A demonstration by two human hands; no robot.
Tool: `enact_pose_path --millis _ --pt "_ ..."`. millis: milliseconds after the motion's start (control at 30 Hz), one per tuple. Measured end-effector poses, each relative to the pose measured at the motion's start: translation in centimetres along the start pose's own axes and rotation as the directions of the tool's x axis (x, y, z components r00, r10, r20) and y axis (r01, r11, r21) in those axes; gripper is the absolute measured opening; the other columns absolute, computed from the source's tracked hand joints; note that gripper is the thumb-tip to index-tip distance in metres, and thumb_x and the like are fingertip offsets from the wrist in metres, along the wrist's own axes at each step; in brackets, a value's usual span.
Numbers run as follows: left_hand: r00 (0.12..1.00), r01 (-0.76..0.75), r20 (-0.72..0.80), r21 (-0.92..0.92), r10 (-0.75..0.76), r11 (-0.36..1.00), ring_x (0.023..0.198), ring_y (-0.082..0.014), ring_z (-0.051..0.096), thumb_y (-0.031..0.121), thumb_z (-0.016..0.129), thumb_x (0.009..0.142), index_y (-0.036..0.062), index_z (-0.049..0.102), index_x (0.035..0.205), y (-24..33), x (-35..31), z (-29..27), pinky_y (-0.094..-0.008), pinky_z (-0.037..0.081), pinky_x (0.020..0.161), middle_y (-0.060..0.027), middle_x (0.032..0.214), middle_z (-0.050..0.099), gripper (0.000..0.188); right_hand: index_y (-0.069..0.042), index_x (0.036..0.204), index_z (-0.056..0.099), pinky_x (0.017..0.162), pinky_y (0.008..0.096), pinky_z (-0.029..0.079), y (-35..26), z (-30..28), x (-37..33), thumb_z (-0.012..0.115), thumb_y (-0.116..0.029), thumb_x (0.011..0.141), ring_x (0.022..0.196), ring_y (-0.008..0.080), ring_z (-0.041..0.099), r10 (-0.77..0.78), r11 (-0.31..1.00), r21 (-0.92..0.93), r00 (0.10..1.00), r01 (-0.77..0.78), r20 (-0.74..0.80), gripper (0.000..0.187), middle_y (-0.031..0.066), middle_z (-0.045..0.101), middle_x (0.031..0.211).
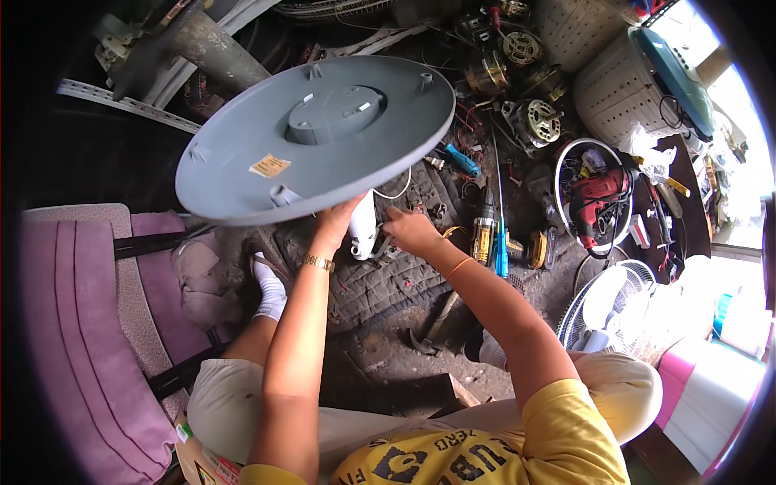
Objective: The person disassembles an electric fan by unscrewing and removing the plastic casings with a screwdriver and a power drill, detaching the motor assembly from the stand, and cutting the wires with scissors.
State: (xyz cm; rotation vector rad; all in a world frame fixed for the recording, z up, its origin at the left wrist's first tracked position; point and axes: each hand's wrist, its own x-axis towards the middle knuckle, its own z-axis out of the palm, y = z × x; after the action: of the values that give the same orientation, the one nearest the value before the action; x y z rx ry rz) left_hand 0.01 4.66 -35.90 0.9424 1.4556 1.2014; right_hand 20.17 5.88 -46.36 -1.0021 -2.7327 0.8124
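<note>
A large grey round fan base (234, 174), its underside facing up and tilted, hangs in front of me. Below its near rim a white fan part (364, 228) sticks out toward me. My left hand (338, 220) is closed around the white part just under the rim, its fingers mostly hidden. To the right of that part, my right hand (414, 233) has its fingers bent together close to its lower end; what they pinch does not show clearly. A thin white cord (398, 194) loops out beside the white part.
A quilted mat (368, 291) lies underneath. Right of it are a blue-handled screwdriver (462, 160), a yellow cordless drill (483, 230), a hammer (430, 339) and fan motors (540, 121). Farther right, a red power drill (596, 202) and a fan guard (578, 311). A purple chair (89, 299) stands left.
</note>
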Motion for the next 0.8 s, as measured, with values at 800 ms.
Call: enact_pose_path --millis 800 --pt "0.357 -0.916 0.913 0.384 0.197 -0.119 0.134 -0.0259 0.056 0.02 0.061 0.095 0.0283 0.064 0.131 -3.2 -15.3 0.1 -0.0499 0.052 0.105 0.0079 0.145 0.06 0.037 -0.013 0.14 0.064 0.07 0.0439 0.069 8.9 -15.8 -11.1 0.062 -0.032 0.103 0.091 0.024 0.078 0.532 0.601 0.427 0.737 -0.676 0.418 0.042 0.0094 0.074 0.122"
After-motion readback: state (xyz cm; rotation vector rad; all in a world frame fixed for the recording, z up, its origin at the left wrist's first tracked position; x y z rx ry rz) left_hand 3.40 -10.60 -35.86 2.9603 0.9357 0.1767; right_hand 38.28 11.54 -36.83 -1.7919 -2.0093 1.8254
